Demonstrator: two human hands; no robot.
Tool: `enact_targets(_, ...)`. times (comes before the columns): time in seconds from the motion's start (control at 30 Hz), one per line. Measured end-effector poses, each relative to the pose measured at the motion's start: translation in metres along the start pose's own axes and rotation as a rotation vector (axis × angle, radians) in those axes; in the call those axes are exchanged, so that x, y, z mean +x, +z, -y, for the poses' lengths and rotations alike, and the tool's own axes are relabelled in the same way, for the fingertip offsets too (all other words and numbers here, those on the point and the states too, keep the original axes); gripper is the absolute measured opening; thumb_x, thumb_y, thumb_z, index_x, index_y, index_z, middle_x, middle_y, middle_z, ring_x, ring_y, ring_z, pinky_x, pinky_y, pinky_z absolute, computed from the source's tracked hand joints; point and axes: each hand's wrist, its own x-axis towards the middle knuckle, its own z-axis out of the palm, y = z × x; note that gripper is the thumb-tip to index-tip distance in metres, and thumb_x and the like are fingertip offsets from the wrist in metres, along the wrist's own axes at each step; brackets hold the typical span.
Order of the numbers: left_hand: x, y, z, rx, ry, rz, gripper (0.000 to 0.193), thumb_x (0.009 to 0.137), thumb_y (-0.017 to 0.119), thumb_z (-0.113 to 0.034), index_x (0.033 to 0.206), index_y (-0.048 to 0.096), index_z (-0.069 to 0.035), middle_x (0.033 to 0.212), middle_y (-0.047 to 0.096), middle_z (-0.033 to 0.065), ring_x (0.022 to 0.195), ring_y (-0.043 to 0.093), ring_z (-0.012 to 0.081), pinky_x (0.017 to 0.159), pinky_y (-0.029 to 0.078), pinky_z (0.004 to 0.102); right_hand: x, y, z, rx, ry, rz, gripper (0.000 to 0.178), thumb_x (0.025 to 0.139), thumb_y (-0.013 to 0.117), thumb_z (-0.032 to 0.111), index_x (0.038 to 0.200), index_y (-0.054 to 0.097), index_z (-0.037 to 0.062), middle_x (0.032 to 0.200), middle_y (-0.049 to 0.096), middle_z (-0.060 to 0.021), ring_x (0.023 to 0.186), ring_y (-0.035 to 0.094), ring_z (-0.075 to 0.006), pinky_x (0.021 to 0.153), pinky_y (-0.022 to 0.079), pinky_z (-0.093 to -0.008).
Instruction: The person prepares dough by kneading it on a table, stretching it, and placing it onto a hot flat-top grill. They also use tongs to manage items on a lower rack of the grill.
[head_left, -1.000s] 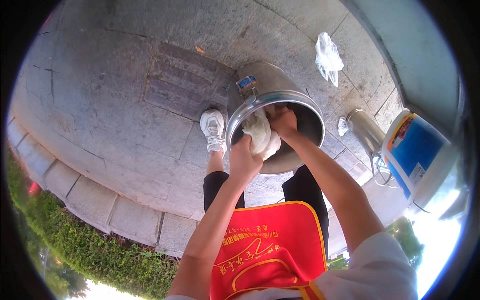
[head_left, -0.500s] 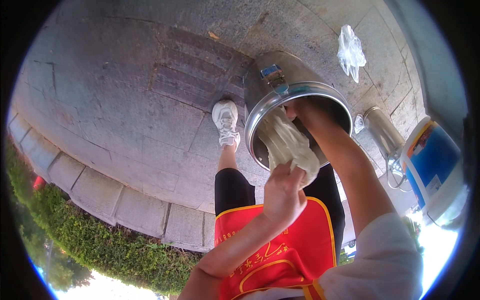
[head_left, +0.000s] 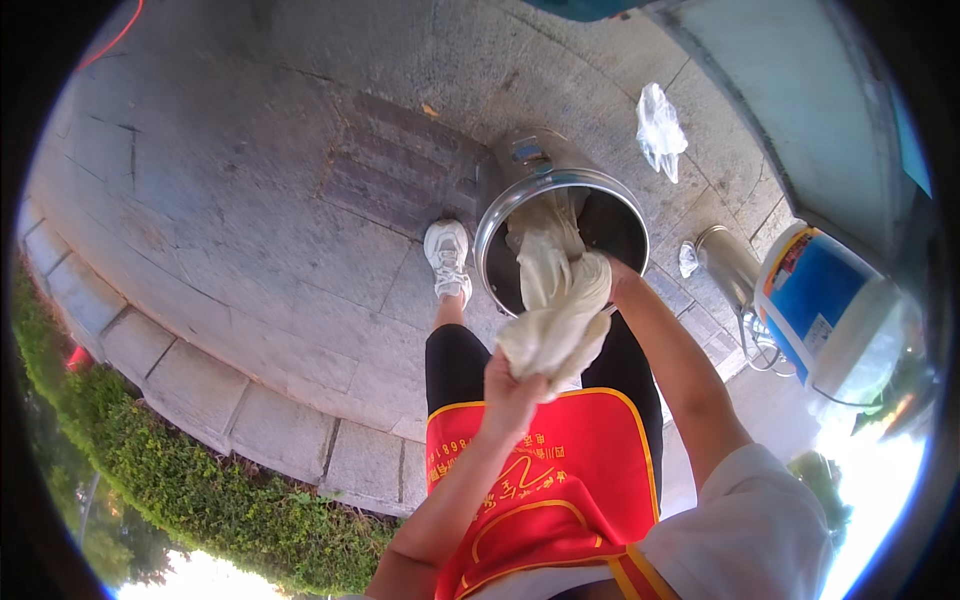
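A wet-looking, off-white cloth [head_left: 562,322] hangs in twisted folds out of a tall stainless-steel bucket [head_left: 484,262]. My left hand [head_left: 512,398] is closed around the cloth's near end, just in front of the bucket's mouth and above my red apron [head_left: 560,470]. At the right side of the rim, my right hand [head_left: 622,283] is closed on the cloth's bunched folds, its fingers mostly hidden behind them. The cloth's far end still lies inside the bucket. The bucket is tilted with its opening toward me, close to my legs.
A white shoe [head_left: 447,258] stands left of the bucket on grey paving. To the right are a crumpled clear plastic bag [head_left: 661,132], a smaller metal container [head_left: 728,262] and a white-and-blue plastic pail [head_left: 822,295]. A stone kerb [head_left: 280,410] and a hedge [head_left: 200,465] run along the lower left.
My right hand has come up out of the bucket to its rim with part of the cloth. My left hand has drawn the cloth farther out, toward me and leftward.
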Motion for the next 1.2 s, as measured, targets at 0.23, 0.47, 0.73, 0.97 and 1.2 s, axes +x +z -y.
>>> enact_targets(0.23,0.024,-0.014,-0.025,0.158,-0.008,-0.024,0.069,0.084,0.062,-0.013,0.142,0.027,0.002,0.127,0.05,0.0143,0.115,0.052,0.0205,0.098,0.041,0.0318,-0.105,0.022,-0.012,0.165,-0.173,0.302,0.058,0.08,0.067,0.007,0.133,0.043,-0.0013,0.123,0.057,-0.0151,0.11,0.059,-0.0249,0.097,0.047,-0.0382)
enact_targets(0.47,0.069,0.003,0.002,-0.128,-0.416,0.219,0.061,0.089,0.061,-0.041,0.133,0.044,-0.002,0.119,0.058,0.013,0.106,0.058,0.0216,0.091,0.047,0.0349,-0.185,0.044,-0.014,0.1,-0.272,0.262,0.066,0.074,0.07,0.01,0.132,0.042,-0.0033,0.122,0.057,-0.0132,0.108,0.059,-0.0222,0.095,0.048,-0.0352)
enact_targets(0.73,0.087,0.07,-0.002,-0.384,-0.656,0.492,0.043,0.088,0.06,-0.026,0.129,0.051,-0.015,0.109,0.062,0.0126,0.086,0.066,0.0297,0.077,0.055,0.0469,-0.271,0.071,-0.027,-0.093,-0.274,0.207,0.057,0.075,0.068,0.014,0.125,0.049,-0.0047,0.115,0.059,-0.0104,0.106,0.056,-0.0199,0.095,0.044,-0.0326)
enact_targets(0.97,-0.014,0.073,-0.01,-0.143,-0.65,0.42,0.037,0.083,0.059,-0.011,0.12,0.054,-0.007,0.097,0.064,0.0082,0.085,0.065,0.0199,0.076,0.054,0.0352,-0.365,0.092,-0.059,-0.015,-0.273,0.209,0.055,0.077,0.072,0.013,0.124,0.051,-0.0046,0.113,0.061,-0.0095,0.103,0.058,-0.0192,0.093,0.044,-0.0317)
enact_targets(1.2,-0.147,0.123,-0.091,0.064,-0.526,0.439,0.034,0.08,0.054,-0.007,0.113,0.054,-0.001,0.101,0.062,0.0115,0.087,0.064,0.0218,0.077,0.054,0.0366,-0.479,0.128,-0.088,-0.079,-0.472,0.05,0.046,0.073,0.073,0.01,0.114,0.059,-0.0061,0.104,0.065,-0.0091,0.096,0.06,-0.0188,0.086,0.046,-0.0318)
